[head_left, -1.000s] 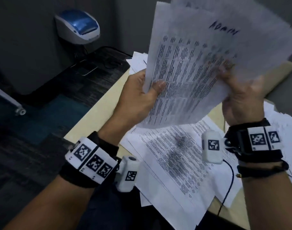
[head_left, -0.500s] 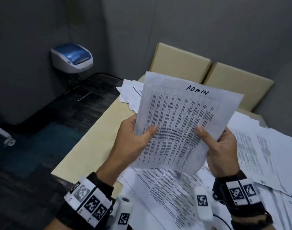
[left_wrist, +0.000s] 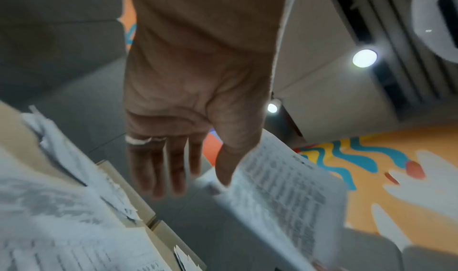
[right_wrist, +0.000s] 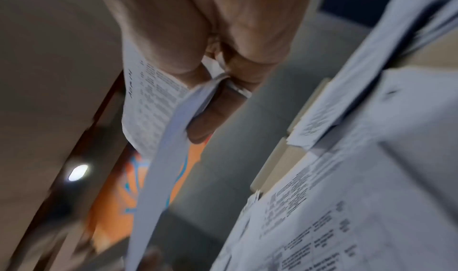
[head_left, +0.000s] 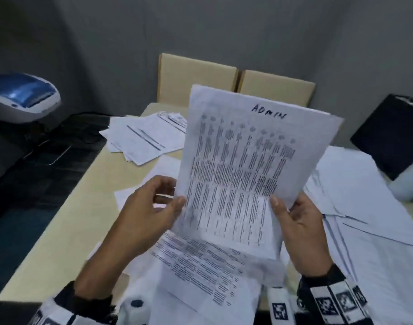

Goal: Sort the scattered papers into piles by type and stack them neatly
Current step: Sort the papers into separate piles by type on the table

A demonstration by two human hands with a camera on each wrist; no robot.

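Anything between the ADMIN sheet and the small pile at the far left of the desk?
Nothing visible. The ADMIN sheet is held up by the right hand; the left hand is open beside it. Bare desk leads to the far-left pile.

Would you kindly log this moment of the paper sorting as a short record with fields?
held item: sheet marked ADMIN, printed table, raised above the desk
right hand: pinches the sheet's lower right edge
left hand: fingers straight, thumb at the sheet's left edge; grip unclear
far pile: loose sheets at the desk's far left
near papers: scattered under the hands
desk: beige top
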